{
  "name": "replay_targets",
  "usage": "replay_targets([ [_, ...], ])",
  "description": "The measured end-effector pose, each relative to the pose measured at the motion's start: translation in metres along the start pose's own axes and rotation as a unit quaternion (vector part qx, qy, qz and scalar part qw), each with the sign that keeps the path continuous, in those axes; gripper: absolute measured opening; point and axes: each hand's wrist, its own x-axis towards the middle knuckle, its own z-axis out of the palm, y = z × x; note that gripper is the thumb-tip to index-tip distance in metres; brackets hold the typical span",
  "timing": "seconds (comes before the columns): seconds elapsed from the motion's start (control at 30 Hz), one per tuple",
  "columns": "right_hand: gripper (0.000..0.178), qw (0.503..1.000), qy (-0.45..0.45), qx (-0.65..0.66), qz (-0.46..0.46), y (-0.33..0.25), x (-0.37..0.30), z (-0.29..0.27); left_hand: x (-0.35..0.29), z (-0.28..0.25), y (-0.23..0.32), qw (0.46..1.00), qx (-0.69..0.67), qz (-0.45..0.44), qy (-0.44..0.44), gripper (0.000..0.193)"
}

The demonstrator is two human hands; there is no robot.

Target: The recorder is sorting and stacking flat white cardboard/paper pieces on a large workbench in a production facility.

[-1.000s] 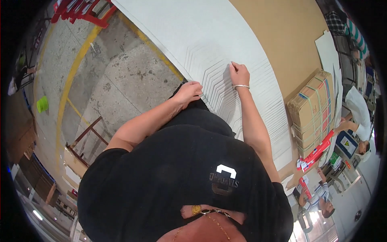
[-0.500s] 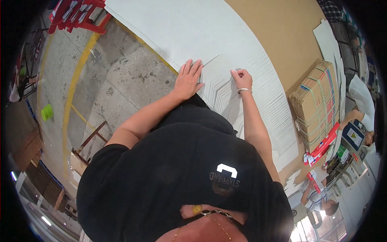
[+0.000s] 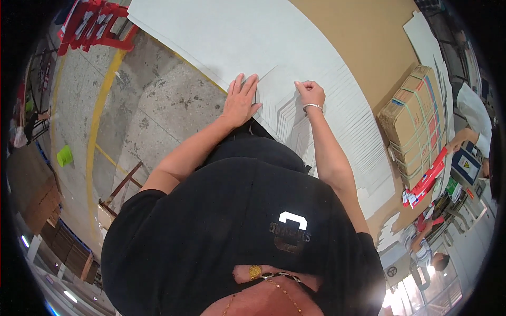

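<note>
Thin white sheets [image 3: 221, 39], like paper or card, lie in a wide stack with many edges fanned out in steps near my body. My left hand [image 3: 241, 101] rests flat on the stack's left edge, its fingers stretched out and the thumb apart. Over the fanned edges my right hand [image 3: 311, 94] is closed in a pinch, thumb and forefinger together. Whether a sheet edge is between those fingertips is too small to see. A bracelet is on the right wrist.
Brown board [image 3: 363, 37] lies beside the sheets. A strapped cardboard carton [image 3: 414, 124] stands on the right, with a red and white package [image 3: 424, 184] by it. Red plastic stools [image 3: 97, 26] stand far left, and a green bin [image 3: 64, 156] is on the floor. Other people work at right.
My right hand has moved slightly away from my body, still pinched. The left hand stays flat at the stack's edge. The whole view has turned a little.
</note>
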Motion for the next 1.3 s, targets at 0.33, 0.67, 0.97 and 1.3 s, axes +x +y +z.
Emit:
replay_targets([
  [0.33,0.03,0.984,0.013,-0.119,-0.131,0.046,-0.035,-0.045,-0.005,-0.014,0.015,0.974,-0.032,0.201,-0.094,0.062],
  [0.67,0.038,0.996,-0.048,-0.074,-0.022,0.06,-0.031,-0.064,-0.004,0.001,0.027,0.961,0.097,0.241,-0.094,0.056],
  [0.97,0.045,0.998,-0.03,-0.049,0.012,0.073,-0.025,-0.059,-0.016,0.012,0.04,0.968,0.144,0.185,-0.091,0.057],
  [1.3,0.044,0.998,-0.017,-0.026,-0.054,0.076,-0.022,-0.053,-0.018,0.014,0.043,0.971,0.111,0.14,-0.156,0.071],
])
